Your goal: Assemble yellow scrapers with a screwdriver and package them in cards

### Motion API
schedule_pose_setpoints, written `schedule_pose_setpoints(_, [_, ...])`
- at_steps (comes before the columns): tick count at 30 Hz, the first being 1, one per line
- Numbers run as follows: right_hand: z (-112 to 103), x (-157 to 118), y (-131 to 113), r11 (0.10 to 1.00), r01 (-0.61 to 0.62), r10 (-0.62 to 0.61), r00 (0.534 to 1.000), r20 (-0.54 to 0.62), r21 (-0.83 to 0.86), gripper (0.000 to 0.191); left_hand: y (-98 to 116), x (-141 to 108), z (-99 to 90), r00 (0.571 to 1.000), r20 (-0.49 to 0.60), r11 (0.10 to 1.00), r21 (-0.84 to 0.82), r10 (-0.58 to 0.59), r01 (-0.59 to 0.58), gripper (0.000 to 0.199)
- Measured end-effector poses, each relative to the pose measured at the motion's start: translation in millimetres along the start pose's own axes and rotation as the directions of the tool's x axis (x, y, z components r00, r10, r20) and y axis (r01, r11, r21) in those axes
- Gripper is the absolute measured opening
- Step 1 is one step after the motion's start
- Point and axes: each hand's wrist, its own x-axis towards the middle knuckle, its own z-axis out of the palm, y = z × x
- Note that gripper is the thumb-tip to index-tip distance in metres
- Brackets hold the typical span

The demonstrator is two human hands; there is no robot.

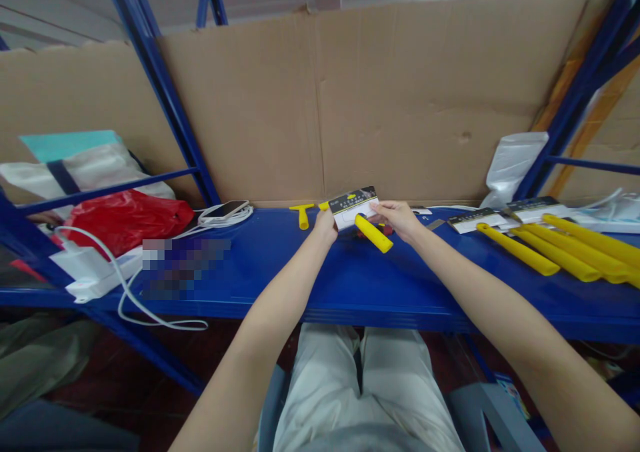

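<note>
My left hand [327,224] is closed on the left edge of a black-and-white printed card [350,211]. The fingers of my right hand [397,213] pinch the same card at its right side. From the card a yellow handle [374,233] sticks out, pointing down and to the right. Whatever the handle joins is hidden behind the card. Just left of my left hand a yellow T-shaped tool [303,217] lies on the table, with another yellow piece partly hidden beside it. Something dark and red under the card is mostly covered.
On the blue table [280,265], several carded yellow-handled tools [570,252] lie at the right, near a clear plastic bag [515,165]. At the left are a phone [225,212], a red bag [130,222] and a white power strip [105,275] with cables. Cardboard [400,105] stands behind.
</note>
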Motion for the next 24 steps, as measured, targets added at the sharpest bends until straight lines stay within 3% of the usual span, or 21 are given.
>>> schedule_pose_setpoints(3, [-2.5, 2.7, -0.6, 1.0, 0.007, -0.006, 0.999, -0.042, 0.013, 0.017, 1.0, -8.9, 3.3, 0.992, 0.109, 0.998, 0.02, -0.059, 0.057, 0.008])
schedule_pose_setpoints(9, [-3.9, 3.4, -3.0, 1.0, 0.003, -0.002, 0.993, -0.118, 0.007, 0.02, 2.8, -11.9, 5.0, 0.964, 0.255, 0.997, 0.043, -0.074, 0.065, 0.021])
schedule_pose_setpoints(12, [-3.3, 3.0, -3.2, 1.0, -0.006, 0.003, 0.989, -0.147, -0.022, 0.021, 2.9, -9.6, 3.4, 0.968, 0.236, 0.994, 0.091, -0.084, 0.063, 0.021])
schedule_pose_setpoints(17, [-0.4, 1.2, -2.7, 0.991, -0.098, 0.08, 0.978, -0.191, -0.089, 0.025, 5.7, -7.4, -3.6, 0.984, 0.095, 0.961, 0.247, -0.153, 0.126, 0.029])
schedule_pose_setpoints(21, [0.9, -0.2, -1.5, 0.984, -0.135, 0.112, 0.976, -0.189, -0.115, 0.026, 5.8, -8.8, -3.0, 0.971, 0.135, 0.971, 0.167, -0.196, 0.172, 0.044])
schedule_pose_setpoints(24, [0.6, -0.1, -0.2, 0.982, -0.146, 0.123, 0.975, -0.184, -0.119, 0.025, 1.8, -9.7, 0.2, 0.972, 0.168, 0.984, 0.1, -0.164, 0.148, 0.039])
